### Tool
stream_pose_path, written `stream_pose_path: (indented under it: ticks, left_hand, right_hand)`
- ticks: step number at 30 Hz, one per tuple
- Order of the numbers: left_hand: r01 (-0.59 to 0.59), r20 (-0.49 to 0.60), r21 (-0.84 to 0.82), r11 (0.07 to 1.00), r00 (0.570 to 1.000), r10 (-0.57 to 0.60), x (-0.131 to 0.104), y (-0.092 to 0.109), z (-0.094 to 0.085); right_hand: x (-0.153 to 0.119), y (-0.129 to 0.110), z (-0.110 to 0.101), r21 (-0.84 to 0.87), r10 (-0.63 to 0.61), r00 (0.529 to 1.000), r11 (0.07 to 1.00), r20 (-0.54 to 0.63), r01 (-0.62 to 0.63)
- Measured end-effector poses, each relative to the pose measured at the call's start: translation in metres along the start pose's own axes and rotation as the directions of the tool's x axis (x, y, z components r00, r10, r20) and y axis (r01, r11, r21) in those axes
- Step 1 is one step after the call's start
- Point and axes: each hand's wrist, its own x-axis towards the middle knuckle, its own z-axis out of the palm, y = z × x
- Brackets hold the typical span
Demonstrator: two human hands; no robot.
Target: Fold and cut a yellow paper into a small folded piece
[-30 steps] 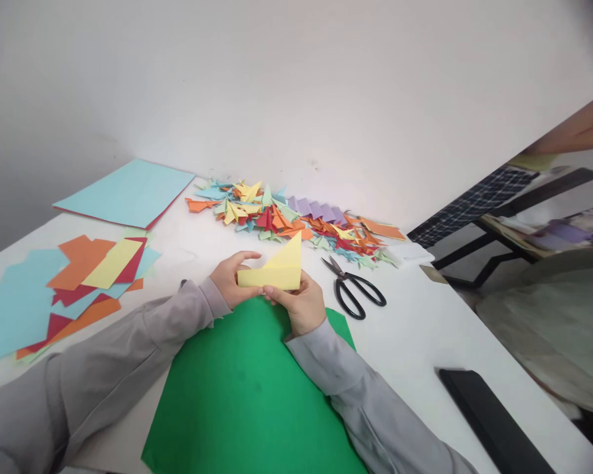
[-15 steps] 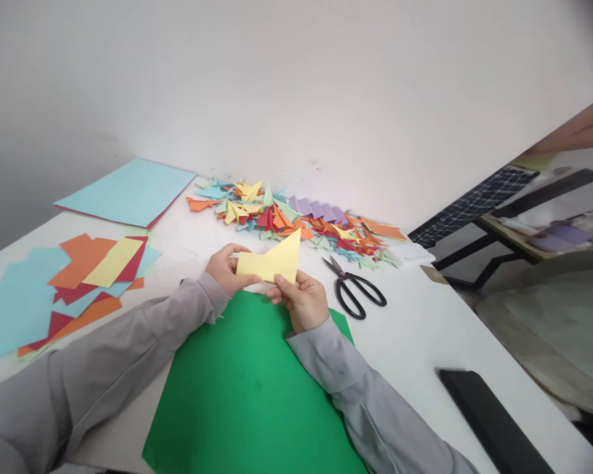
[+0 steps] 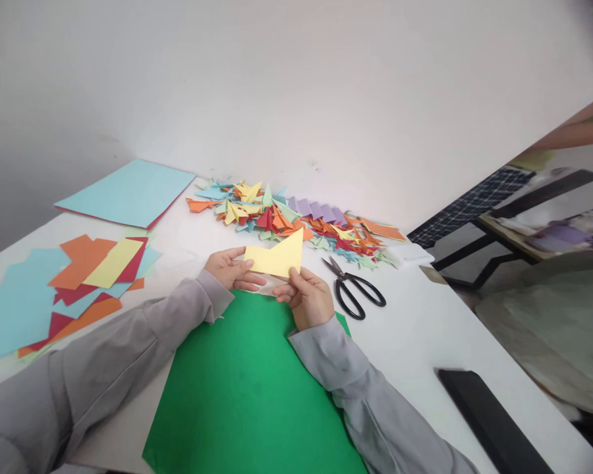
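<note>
A yellow folded paper (image 3: 275,257) is held up between my two hands, with a pointed corner rising at its right end. My left hand (image 3: 230,268) pinches its left end, thumb in front and other fingers showing below. The thumb and fingers of my right hand (image 3: 309,293) grip its lower right corner. Beneath both hands lies a large green sheet (image 3: 257,388) on the white table. Just beyond the paper, many small folded papers (image 3: 281,217) in several colours are heaped along the wall.
Black-handled scissors (image 3: 356,286) lie right of my right hand. Loose coloured pieces (image 3: 86,260) spread on the left, with a light blue sheet (image 3: 128,191) behind them. A black object (image 3: 491,418) rests at the lower right. Part of another person's arm (image 3: 583,128) shows at upper right.
The yellow paper has moved slightly right and tilted. My left fingers have shifted on its left end, with more of them showing underneath, and my right thumb has moved toward the right corner.
</note>
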Motion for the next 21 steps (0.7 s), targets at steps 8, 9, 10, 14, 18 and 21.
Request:
stream_pose_path:
  ticks: [8, 9, 10, 14, 18, 21]
  left_hand:
    - [0.021, -0.019, -0.03, 0.999, 1.0, -0.022, -0.001, 0.005, -0.002]
    - [0.018, -0.026, -0.032, 0.999, 0.999, -0.019, -0.001, 0.006, -0.002]
    - [0.015, -0.033, -0.039, 0.999, 0.999, -0.016, -0.001, 0.007, -0.003]
    - [0.026, -0.02, -0.114, 0.993, 0.999, -0.028, 0.0, 0.009, -0.005]
    - [-0.089, -0.035, -0.161, 0.983, 0.996, 0.084, 0.004, 0.002, -0.008]
    - [-0.234, -0.056, -0.083, 0.969, 0.972, 0.23, 0.008, -0.007, -0.009]
  right_hand:
    - [-0.002, -0.002, -0.005, -0.404, -0.407, 0.913, 0.832, 0.023, 0.381]
    - [-0.003, -0.001, -0.006, -0.456, -0.437, 0.897, 0.786, 0.069, 0.418]
    - [-0.003, 0.0, -0.007, -0.499, -0.45, 0.886, 0.746, 0.11, 0.441]
    - [-0.005, 0.003, -0.007, -0.589, -0.475, 0.872, 0.673, 0.12, 0.448]
    - [-0.006, -0.002, -0.003, -0.467, -0.5, 0.866, 0.772, -0.026, 0.432]
    - [-0.005, -0.007, -0.001, -0.293, -0.386, 0.92, 0.889, -0.066, 0.352]
